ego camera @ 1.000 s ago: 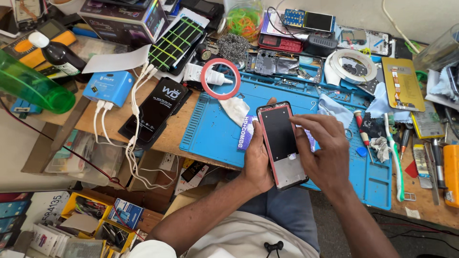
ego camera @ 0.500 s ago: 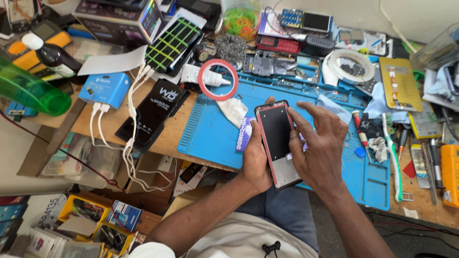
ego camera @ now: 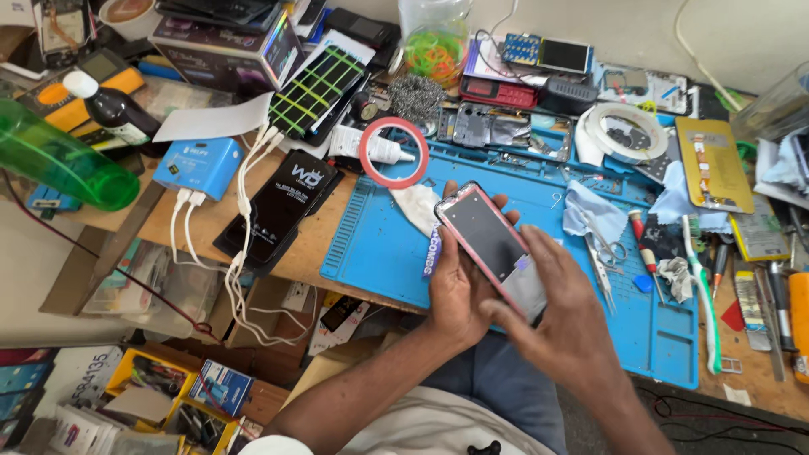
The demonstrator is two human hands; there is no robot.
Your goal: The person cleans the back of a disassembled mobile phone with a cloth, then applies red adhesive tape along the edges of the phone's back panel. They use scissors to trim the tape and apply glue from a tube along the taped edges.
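Smartphone with a pink rim and a dark screen is sitting tilted in the left hand, which is cupping it from beneath and along its left edge, fingertips curling over the top end. The right hand is lying over the phone's lower right corner with its fingers spread and loosely bent, the thumb resting on the lower part of the screen; whether the other fingers are gripping the far edge is hidden. Both hands are hovering just above the near part of a blue work mat that is covering the worktop in front of the person. Just beyond the left hand, a crumpled white cloth is lying on the mat, and a red tape ring is sitting a little farther off, circling the tip of a small white glue tube. To the right of the right hand, small scissors, a red-handled screwdriver and a green and white toothbrush are lying near one another on the mat. Well off to the left of the hands, a black box, a blue charger with white cables and a green bottle are crowding the worktop.
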